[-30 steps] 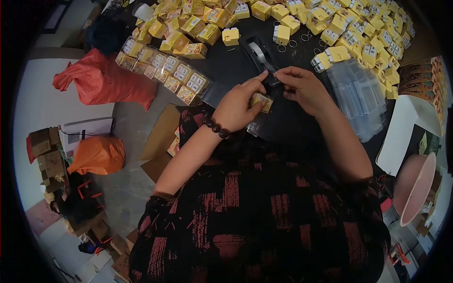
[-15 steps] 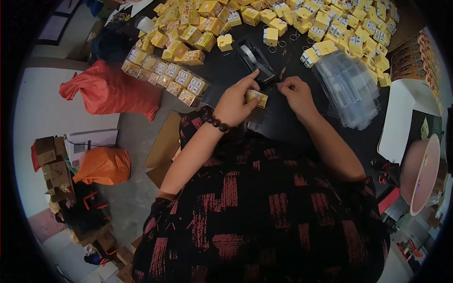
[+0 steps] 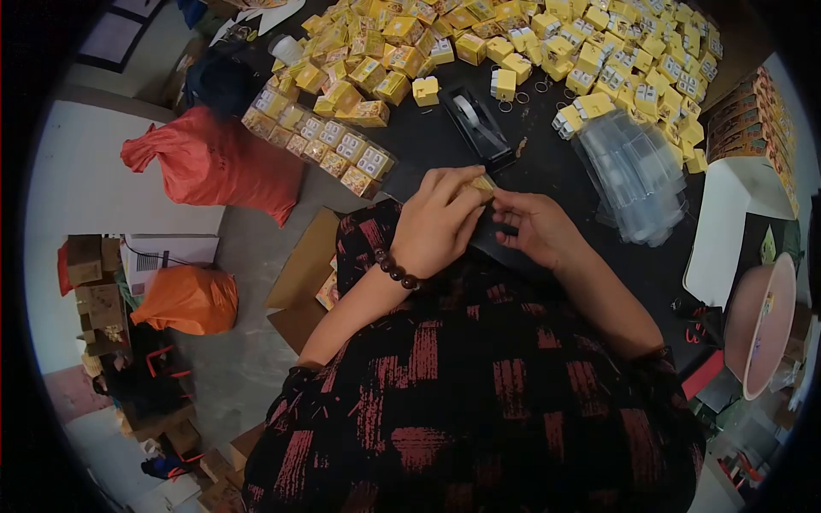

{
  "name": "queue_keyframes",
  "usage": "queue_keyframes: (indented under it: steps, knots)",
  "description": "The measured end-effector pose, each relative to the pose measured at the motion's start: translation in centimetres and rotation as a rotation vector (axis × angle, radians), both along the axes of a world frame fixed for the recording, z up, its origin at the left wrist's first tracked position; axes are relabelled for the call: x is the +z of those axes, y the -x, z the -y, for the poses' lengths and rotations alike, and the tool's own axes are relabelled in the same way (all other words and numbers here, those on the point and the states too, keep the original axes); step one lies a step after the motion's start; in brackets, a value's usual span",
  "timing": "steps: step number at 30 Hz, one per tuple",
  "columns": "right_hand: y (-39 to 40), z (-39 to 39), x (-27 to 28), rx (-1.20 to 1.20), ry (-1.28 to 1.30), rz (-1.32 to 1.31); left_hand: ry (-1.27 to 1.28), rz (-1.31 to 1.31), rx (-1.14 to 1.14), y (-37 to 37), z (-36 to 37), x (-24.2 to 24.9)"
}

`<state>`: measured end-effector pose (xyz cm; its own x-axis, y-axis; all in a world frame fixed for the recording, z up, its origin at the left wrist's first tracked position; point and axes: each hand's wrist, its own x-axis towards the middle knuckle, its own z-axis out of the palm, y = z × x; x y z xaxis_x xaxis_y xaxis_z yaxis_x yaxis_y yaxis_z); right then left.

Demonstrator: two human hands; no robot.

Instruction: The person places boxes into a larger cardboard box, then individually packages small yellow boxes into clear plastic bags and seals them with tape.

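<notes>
My left hand point(image 3: 438, 218), with a beaded bracelet at its wrist, curls around a small yellow printed box point(image 3: 485, 183), which its fingers mostly cover. At the box's right end, the thumb and forefinger of my right hand point(image 3: 539, 229) press against it, the other fingers loosely bent. Any piece of tape there is too small to make out. Just beyond both hands stands a black tape dispenser point(image 3: 475, 128) with a roll in it. A single yellow block point(image 3: 425, 91) lies to the left of the dispenser.
Yellow printed boxes point(image 3: 368, 73) are heaped at the back left, yellow keychain blocks point(image 3: 633, 73) at the back right. Clear plastic packaging point(image 3: 633, 175) lies stacked on the right. A filled clear tray point(image 3: 321, 141) sits left, near a red sack point(image 3: 218, 167). A pink basin point(image 3: 761, 325) stands far right.
My right hand has moved from the dispenser's front end toward me, to the box. My left hand has drawn back slightly and now covers more of the box.
</notes>
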<state>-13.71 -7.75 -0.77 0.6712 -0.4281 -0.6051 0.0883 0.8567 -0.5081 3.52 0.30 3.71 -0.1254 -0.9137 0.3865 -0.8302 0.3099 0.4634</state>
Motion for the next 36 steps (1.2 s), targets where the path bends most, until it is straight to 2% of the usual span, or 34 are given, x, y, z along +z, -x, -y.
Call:
queue_keyframes:
  steps: [3, 4, 5, 6, 7, 8, 9, 11, 12, 14, 15, 17, 18, 20, 21, 22, 24, 25, 27, 28, 30, 32, 33, 36]
  knots:
    - [-0.5, -0.6, 0.2, -0.01, 0.116, -0.064, -0.021, -0.049, 0.004, -0.3, -0.4, -0.4]
    - [-0.6, -0.7, -0.2, -0.011, 0.123, -0.065, -0.048, -0.174, 0.026, -0.3, -0.6, -0.5]
    - [-0.8, -0.8, -0.9, 0.005, 0.376, -0.133, -0.076, -0.299, 0.044, -0.3, -0.8, -0.7]
    - [-1.0, -0.9, -1.1, 0.02, 0.628, -0.201, -0.073, -0.3, 0.041, -0.3, -0.9, -1.0]
    - [-1.1, -1.1, -1.2, 0.018, 0.631, -0.204, -0.125, -0.551, 0.074, -0.3, -1.0, -1.5]
    - [-1.3, -1.4, -1.1, 0.037, 0.843, -0.295, -0.178, -0.802, 0.107, -0.3, -1.1, -1.9]
    - [-1.5, -1.3, -1.0, 0.059, 1.057, -0.387, -0.174, -0.806, 0.104, -0.4, -1.2, -2.3]
    - [-1.5, -0.1, -0.6, 0.126, 1.162, -0.362, -0.245, -1.03, 0.111, -0.8, -1.6, -2.9]
    - [-1.6, 0.8, -0.3, 0.193, 1.256, -0.332, -0.239, -1.036, 0.108, -1.2, -2.0, -3.5]
    - [-2.4, 3.8, 0.9, -0.05, 1.443, -0.293, -0.415, -1.457, 0.125, -2.6, -2.7, -4.5]
    - [-2.7, 5.8, 2.0, -0.096, 1.425, -0.446, -0.536, -1.535, 0.106, -3.5, -3.0, -4.2]
    - [-3.5, 11.3, 0.5, -0.106, 1.902, -0.702, -0.715, -1.305, -0.017, -5.8, -4.3, -5.4]
    - [-4.3, 13.2, -0.2, -0.104, 1.913, -0.692, -0.751, -1.241, -0.014, -6.5, -5.4, -6.3]
    - [-5.7, 15.6, -1.4, 0.093, 2.171, -0.752, -0.815, -1.163, -0.054, -8.8, -6.5, -5.7]
    - [-6.0, 16.2, -1.4, 0.25, 2.174, -0.824, -0.886, -1.08, -0.093, -10.0, -7.2, -5.3]
    - [-6.4, 16.6, -1.8, 0.325, 2.164, -0.871, -0.995, -1.127, -0.175, -11.1, -7.9, -5.1]
    - [-7.0, 17.4, -2.0, 0.457, 2.103, -0.924, -1.145, -1.001, -0.333, -12.4, -9.2, -5.0]
    - [-6.8, 17.7, -1.9, 0.399, 2.076, -0.836, -1.185, -0.831, -0.387, -12.7, -9.6, -5.2]
    - [-6.4, 17.4, -1.2, 0.226, 2.08, -0.719, -1.237, -0.912, -0.358, -12.8, -11.0, -5.8]
    - [-6.2, 17.0, -0.6, 0.232, 2.089, -0.718, -1.304, -0.985, -0.362, -12.6, -11.1, -5.9]
    - [-5.0, 16.0, 0.4, -0.018, 1.646, -0.424, -1.3, -1.036, -0.37, -12.3, -11.3, -5.7]
    - [-3.9, 14.0, 1.4, -0.048, 1.284, -0.137, -1.064, -1.34, -0.172, -11.5, -11.0, -5.8]
    - [-3.8, 11.8, 3.0, -0.068, 1.136, -0.022, -0.981, -1.266, -0.075, -11.3, -10.3, -5.9]
    - [-3.5, 6.9, 5.1, -0.068, 1.004, 0.193, -0.538, -0.778, 0.214, -8.6, -6.8, -3.5]
